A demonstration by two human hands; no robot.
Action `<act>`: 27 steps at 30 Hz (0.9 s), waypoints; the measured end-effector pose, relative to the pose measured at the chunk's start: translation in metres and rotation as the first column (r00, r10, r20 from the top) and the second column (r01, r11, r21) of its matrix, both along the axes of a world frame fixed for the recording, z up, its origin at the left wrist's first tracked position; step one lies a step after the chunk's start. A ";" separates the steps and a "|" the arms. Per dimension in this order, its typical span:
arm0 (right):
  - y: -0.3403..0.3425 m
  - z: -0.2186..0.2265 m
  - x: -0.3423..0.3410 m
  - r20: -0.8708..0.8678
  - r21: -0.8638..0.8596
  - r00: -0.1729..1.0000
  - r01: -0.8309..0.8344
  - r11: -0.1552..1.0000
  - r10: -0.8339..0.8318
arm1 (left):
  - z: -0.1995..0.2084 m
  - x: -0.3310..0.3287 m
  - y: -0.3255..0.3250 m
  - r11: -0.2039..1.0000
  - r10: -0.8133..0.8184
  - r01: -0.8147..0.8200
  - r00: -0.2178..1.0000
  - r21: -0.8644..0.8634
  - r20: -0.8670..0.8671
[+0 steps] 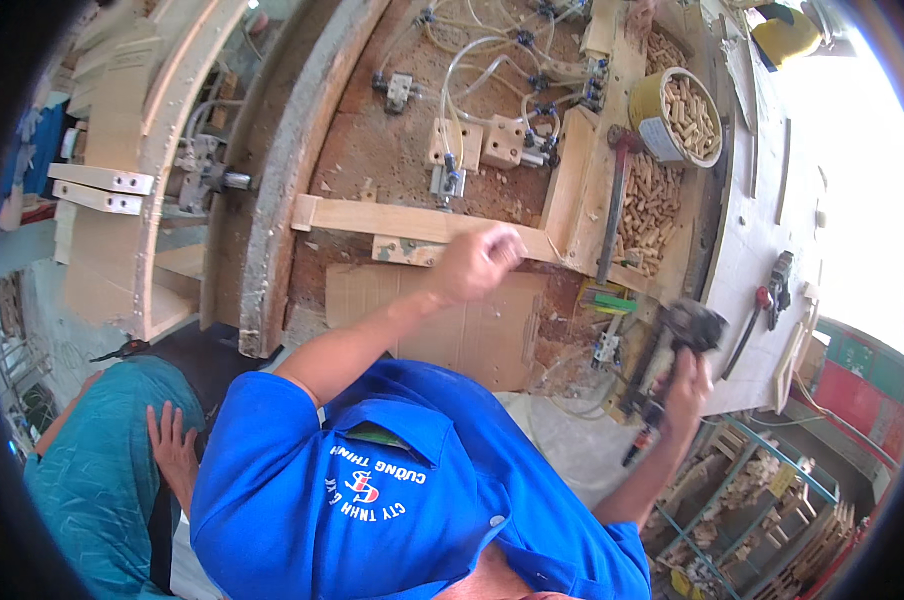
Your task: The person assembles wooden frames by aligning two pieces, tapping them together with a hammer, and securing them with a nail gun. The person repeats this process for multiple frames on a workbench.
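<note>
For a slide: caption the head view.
Left hand grips a wooden strip on the workbench; right hand holds a black power tool.

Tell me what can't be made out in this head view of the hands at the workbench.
- Left hand: clenched on the wooden strip; its own fingers hide anything gripped.
- Black power tool in the right hand: blurred, so its type and tip are unclear.
- White board, far right: washed out by glare.

head cam | looks down, close | over workbench (412, 170) | 1 view
</note>
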State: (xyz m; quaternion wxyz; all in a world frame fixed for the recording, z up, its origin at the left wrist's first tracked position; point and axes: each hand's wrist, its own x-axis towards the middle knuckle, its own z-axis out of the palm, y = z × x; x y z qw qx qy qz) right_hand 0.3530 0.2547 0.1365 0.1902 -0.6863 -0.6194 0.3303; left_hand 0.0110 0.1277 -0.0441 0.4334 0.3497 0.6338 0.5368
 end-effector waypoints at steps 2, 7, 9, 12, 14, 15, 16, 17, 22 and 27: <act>0.018 0.005 0.050 0.142 0.096 0.987 0.067 0.993 -0.081 | 0.003 -0.059 0.007 0.975 0.222 -0.214 0.962 0.062 -0.159; 0.089 -0.026 0.148 0.806 0.440 0.578 -0.442 0.782 -0.128 | -0.021 -0.198 0.040 0.768 0.545 -0.525 0.234 0.367 -0.805; 0.102 -0.038 0.154 0.777 0.377 0.607 -0.233 0.896 -0.169 | -0.026 -0.216 0.047 0.922 0.207 -0.387 0.482 0.005 -0.851; 0.102 -0.062 0.153 0.770 0.312 0.613 -0.117 0.943 -0.178 | -0.024 -0.222 0.054 0.946 0.220 -0.318 0.487 0.063 -0.845; 0.095 -0.060 0.173 0.742 0.434 0.633 -0.206 0.877 -0.218 | -0.034 -0.210 0.057 0.947 0.281 -0.285 0.507 0.150 -0.815; 0.097 -0.053 0.173 0.742 0.458 0.626 -0.211 0.864 -0.240 | -0.044 -0.209 0.057 0.942 0.308 -0.280 0.510 0.184 -0.803; 0.093 -0.053 0.178 0.731 0.467 0.635 -0.199 0.861 -0.250 | -0.039 -0.209 0.063 0.942 0.321 -0.260 0.504 0.214 -0.802; 0.093 -0.047 0.171 0.795 0.464 0.544 -0.262 0.846 -0.268 | -0.046 -0.211 0.056 0.935 0.343 -0.267 0.510 0.234 -0.789; 0.019 -0.086 0.128 0.605 0.457 0.792 -0.256 0.852 -0.087 | -0.023 -0.247 0.051 0.967 0.136 -0.254 0.576 -0.018 -0.806; -0.062 -0.154 0.109 0.383 0.449 0.895 0.033 0.893 -0.227 | -0.015 -0.240 0.059 0.961 0.030 -0.249 0.525 -0.120 -0.851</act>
